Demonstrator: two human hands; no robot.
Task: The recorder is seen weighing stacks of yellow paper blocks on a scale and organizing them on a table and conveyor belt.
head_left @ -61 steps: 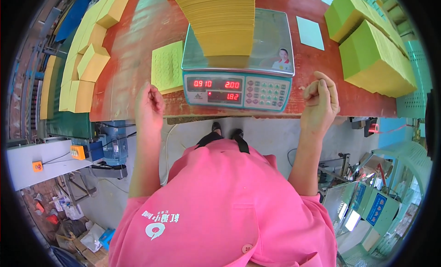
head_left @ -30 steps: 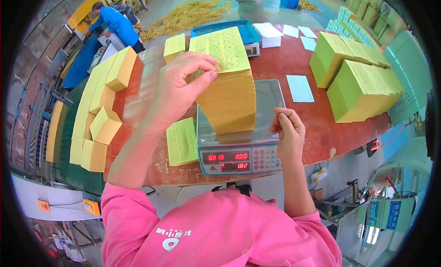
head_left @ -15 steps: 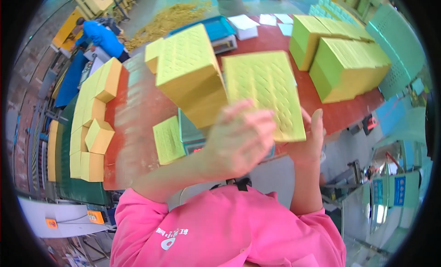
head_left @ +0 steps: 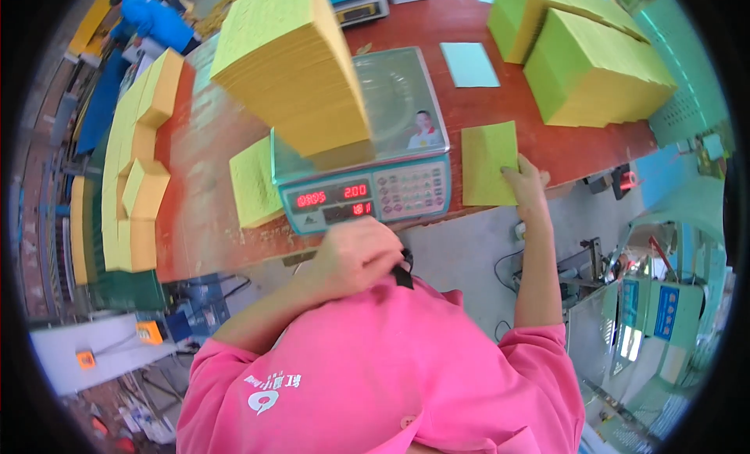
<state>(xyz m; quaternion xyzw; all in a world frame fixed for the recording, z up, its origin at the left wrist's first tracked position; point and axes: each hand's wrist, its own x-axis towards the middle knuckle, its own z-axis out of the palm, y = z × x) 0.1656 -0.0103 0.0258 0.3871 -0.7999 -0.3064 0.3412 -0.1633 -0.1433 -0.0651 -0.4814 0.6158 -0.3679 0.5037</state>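
Observation:
My left hand [head_left: 359, 255] is curled in front of my chest, just below the digital scale [head_left: 406, 192]; nothing shows in its fingers. My right hand [head_left: 533, 190] pinches the right edge of a thin yellow paper sheet or pad [head_left: 489, 163], its thumb on top. That paper lies at the table's front edge, right of the scale. A tall stack of yellow paper [head_left: 301, 79] stands on the left part of the scale's pan. Beside the scale, on the left, lies a low yellow paper pile [head_left: 256, 185].
Large yellow paper stacks [head_left: 598, 75] stand at the right of the red table [head_left: 211, 212]. A row of yellow blocks [head_left: 133, 142] lines its left side. A pale sheet [head_left: 469, 64] lies behind the scale. A person in blue [head_left: 156, 21] works at the far left.
The yellow paper has come down from between both hands to the table right of the scale. My left hand has drawn back toward my chest. The view has tilted lower.

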